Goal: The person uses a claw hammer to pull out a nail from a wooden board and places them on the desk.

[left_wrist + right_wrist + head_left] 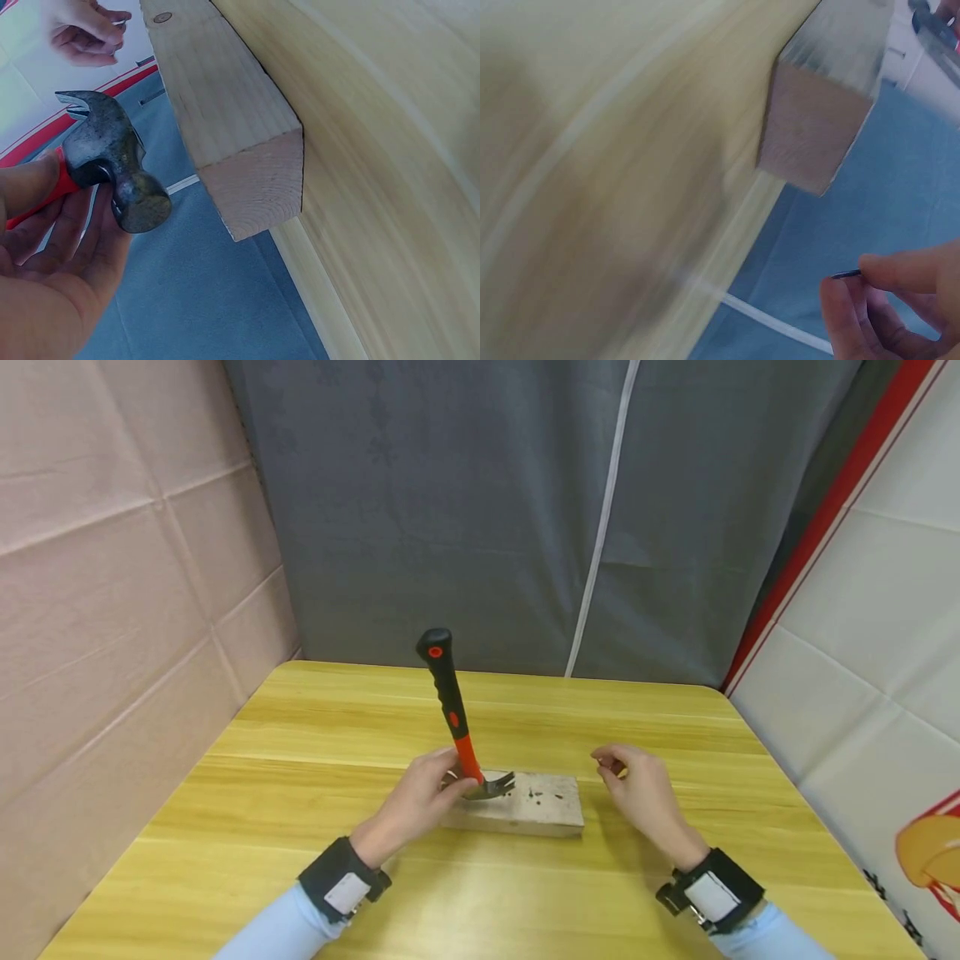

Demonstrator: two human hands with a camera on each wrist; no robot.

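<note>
A hammer (pixel 453 718) with a red and black handle stands nearly upright, its steel head (pixel 112 161) over the left end of a wooden block (pixel 525 806). My left hand (pixel 442 781) grips the red handle just under the head. My right hand (pixel 611 766) hovers just past the block's right end and pinches a small dark nail (pixel 847 274) between thumb and finger. The block's top shows several dark nail marks (pixel 534 793). Both the block's end grain (pixel 810 135) and the table are blurred in the right wrist view.
The block lies on a yellow wooden table (pixel 300 777). A pink panel wall (pixel 112 610) stands at the left, a grey curtain (pixel 487 510) behind, and a white and red panel (pixel 862 635) at the right.
</note>
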